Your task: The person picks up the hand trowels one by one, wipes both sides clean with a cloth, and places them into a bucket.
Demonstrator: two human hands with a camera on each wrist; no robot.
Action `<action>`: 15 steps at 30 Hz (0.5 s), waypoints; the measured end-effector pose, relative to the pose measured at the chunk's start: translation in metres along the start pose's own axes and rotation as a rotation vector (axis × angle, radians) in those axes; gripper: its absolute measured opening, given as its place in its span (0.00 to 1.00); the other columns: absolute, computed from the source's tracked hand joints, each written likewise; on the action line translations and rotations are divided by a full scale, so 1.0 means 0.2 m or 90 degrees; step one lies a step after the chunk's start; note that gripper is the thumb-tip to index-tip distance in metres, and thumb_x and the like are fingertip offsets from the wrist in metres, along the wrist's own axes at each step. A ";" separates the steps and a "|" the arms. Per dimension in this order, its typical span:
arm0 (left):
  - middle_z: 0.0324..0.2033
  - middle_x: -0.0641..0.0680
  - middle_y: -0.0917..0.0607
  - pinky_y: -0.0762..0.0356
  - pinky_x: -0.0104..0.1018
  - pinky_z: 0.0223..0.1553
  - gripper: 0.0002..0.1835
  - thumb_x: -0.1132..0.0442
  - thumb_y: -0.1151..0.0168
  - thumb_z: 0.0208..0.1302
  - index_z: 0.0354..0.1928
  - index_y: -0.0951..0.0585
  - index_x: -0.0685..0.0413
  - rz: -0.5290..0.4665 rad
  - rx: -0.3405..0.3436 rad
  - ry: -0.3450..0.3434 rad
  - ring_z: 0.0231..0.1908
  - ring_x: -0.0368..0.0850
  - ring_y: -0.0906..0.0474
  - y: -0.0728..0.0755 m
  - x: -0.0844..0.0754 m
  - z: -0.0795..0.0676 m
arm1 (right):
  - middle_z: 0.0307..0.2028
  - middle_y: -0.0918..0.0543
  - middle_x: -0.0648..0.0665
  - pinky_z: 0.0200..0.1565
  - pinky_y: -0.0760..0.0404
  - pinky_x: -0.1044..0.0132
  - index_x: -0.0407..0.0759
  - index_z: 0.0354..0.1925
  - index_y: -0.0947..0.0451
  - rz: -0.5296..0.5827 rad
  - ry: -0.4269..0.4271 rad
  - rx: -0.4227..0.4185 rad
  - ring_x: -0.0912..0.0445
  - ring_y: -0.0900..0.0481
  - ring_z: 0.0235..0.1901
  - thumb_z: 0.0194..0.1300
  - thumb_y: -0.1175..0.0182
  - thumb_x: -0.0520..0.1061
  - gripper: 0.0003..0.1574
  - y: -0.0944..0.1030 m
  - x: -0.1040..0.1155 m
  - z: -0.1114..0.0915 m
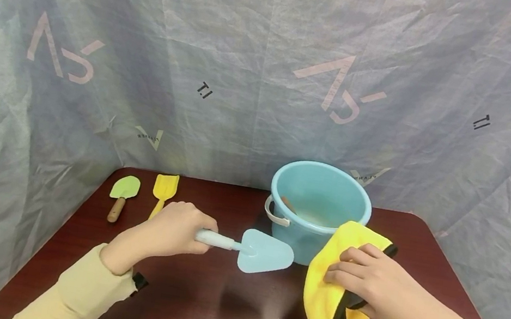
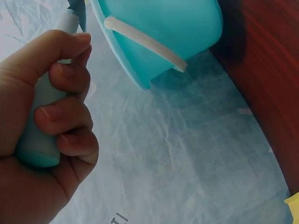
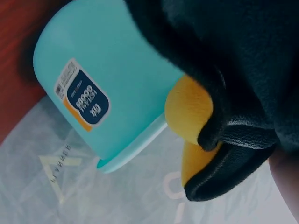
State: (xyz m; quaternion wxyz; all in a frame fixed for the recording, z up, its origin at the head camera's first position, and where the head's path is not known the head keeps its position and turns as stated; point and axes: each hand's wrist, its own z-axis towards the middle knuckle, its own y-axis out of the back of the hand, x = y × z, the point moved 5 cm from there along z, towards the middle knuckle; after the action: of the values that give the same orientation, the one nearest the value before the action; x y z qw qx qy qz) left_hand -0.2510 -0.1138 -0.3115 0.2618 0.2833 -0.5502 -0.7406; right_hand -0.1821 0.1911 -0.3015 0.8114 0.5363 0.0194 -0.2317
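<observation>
My left hand (image 1: 177, 230) grips the pale handle of a light blue hand trowel (image 1: 266, 253), its blade pointing right, in front of the bucket. The left wrist view shows the fingers (image 2: 65, 116) curled round that handle. A yellow cloth (image 1: 323, 285) with black edging hangs from my right hand (image 1: 371, 279), which pinches it at the bucket's front right. In the right wrist view the cloth's dark side (image 3: 252, 60) hides most of that hand. The light blue bucket (image 1: 290, 239) stands upright, with something brown (image 1: 286, 203) partly visible inside.
At the back left of the dark red table (image 1: 200, 294) lie a green trowel (image 1: 125, 187) with a wooden handle and a yellow shovel (image 1: 165, 187), partly hidden by my left hand. A grey sheet (image 1: 249, 70) hangs behind the table.
</observation>
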 end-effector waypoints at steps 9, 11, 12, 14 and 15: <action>0.16 0.36 0.27 0.39 0.29 0.19 0.08 0.63 0.32 0.46 0.25 0.21 0.41 0.027 -0.067 0.020 0.17 0.33 0.38 0.09 0.00 0.01 | 0.41 0.21 0.60 0.49 0.38 0.72 0.50 0.44 0.22 0.168 -0.025 -0.093 0.62 0.27 0.41 0.22 0.42 0.27 0.42 -0.01 -0.01 -0.04; 0.15 0.36 0.29 0.39 0.29 0.18 0.08 0.64 0.32 0.46 0.25 0.21 0.41 0.023 -0.084 0.027 0.16 0.33 0.38 0.10 0.00 0.01 | 0.42 0.21 0.59 0.51 0.38 0.73 0.50 0.45 0.22 0.211 -0.042 -0.102 0.62 0.28 0.43 0.20 0.48 0.25 0.45 -0.02 -0.01 -0.05; 0.15 0.36 0.29 0.39 0.29 0.18 0.08 0.64 0.33 0.46 0.25 0.22 0.41 0.021 -0.093 0.032 0.16 0.33 0.39 0.11 0.00 0.02 | 0.42 0.21 0.58 0.52 0.39 0.73 0.50 0.46 0.22 0.236 -0.056 -0.104 0.61 0.28 0.44 0.20 0.50 0.24 0.47 -0.04 -0.01 -0.06; 0.15 0.36 0.29 0.40 0.29 0.18 0.07 0.64 0.33 0.46 0.25 0.21 0.42 0.016 -0.106 0.042 0.16 0.33 0.39 0.13 0.00 0.03 | 0.43 0.21 0.58 0.52 0.38 0.75 0.51 0.47 0.23 0.276 -0.097 -0.101 0.61 0.28 0.45 0.22 0.51 0.23 0.48 -0.06 -0.01 -0.07; 0.15 0.36 0.29 0.40 0.29 0.17 0.07 0.64 0.33 0.46 0.25 0.21 0.42 0.013 -0.111 0.047 0.15 0.34 0.39 0.13 0.00 0.03 | 0.43 0.21 0.58 0.51 0.37 0.76 0.52 0.48 0.23 0.298 -0.124 -0.101 0.62 0.28 0.45 0.25 0.49 0.22 0.47 -0.07 -0.01 -0.07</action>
State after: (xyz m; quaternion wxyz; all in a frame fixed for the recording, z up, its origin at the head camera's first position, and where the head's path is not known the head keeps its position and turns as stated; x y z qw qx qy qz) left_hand -0.2536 -0.1161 -0.2848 0.3133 0.2808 -0.4764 -0.7720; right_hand -0.1872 0.2002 -0.3199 0.8804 0.4362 -0.1653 -0.0858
